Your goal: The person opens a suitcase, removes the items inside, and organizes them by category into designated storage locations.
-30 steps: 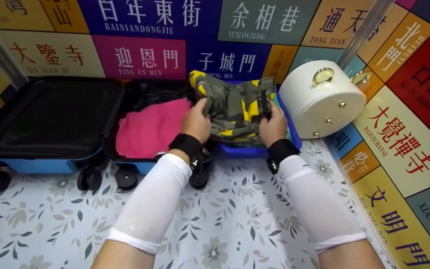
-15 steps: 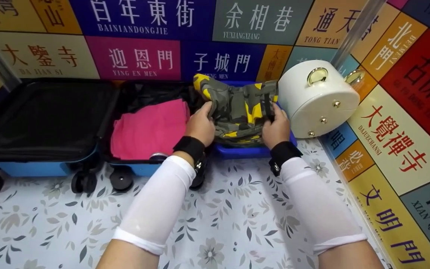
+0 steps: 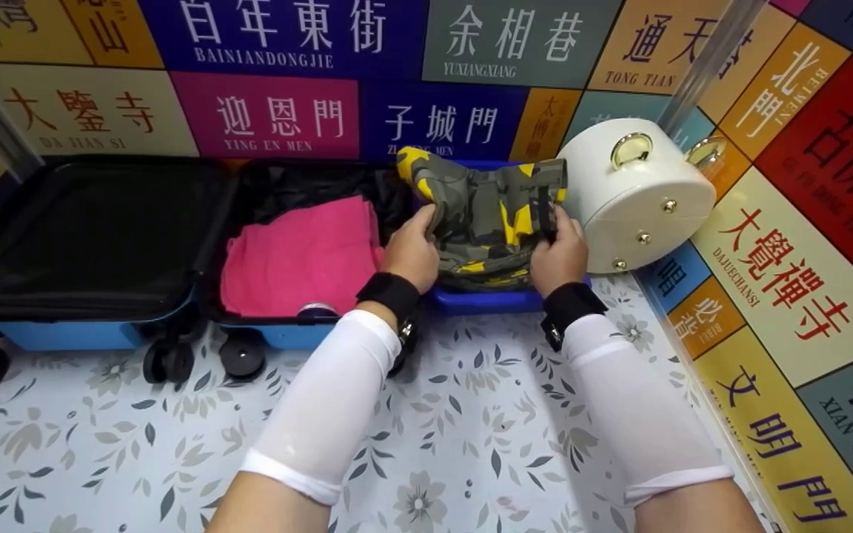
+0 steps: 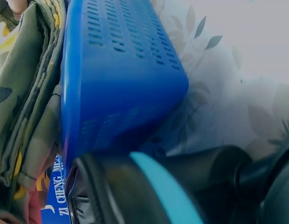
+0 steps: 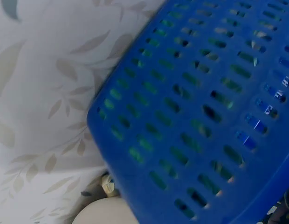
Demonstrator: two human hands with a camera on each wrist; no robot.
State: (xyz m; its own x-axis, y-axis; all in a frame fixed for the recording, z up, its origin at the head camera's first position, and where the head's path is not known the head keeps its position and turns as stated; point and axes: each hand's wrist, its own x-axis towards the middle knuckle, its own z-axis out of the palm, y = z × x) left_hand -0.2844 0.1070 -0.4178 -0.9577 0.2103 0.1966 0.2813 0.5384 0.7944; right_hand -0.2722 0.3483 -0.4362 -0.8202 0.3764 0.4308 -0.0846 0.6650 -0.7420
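A folded grey-green, black and yellow camouflage garment (image 3: 482, 222) lies over the blue plastic basket (image 3: 486, 301) in the head view. My left hand (image 3: 412, 252) grips its left edge, and my right hand (image 3: 561, 255) grips the opposite edge, thumbs on top. In the left wrist view the garment's stacked layers (image 4: 30, 107) run along the rim of the slotted basket (image 4: 126, 84). Only the basket's slotted side (image 5: 191, 112) fills most of the right wrist view, with greenish contents behind the slots. Most fingers are hidden beneath the cloth.
Left of the basket lies an open suitcase, its black-lined half (image 3: 101, 229) beside the half holding a folded pink cloth (image 3: 300, 255). A round white case (image 3: 634, 196) with gold handles stands close on the right. Behind is a lettered wall (image 3: 271, 111); the floor is floral (image 3: 471, 422).
Both hands have shifted right with the camouflage garment and lowered it slightly onto the basket. The green contents visible at the basket's right side a second ago are now covered.
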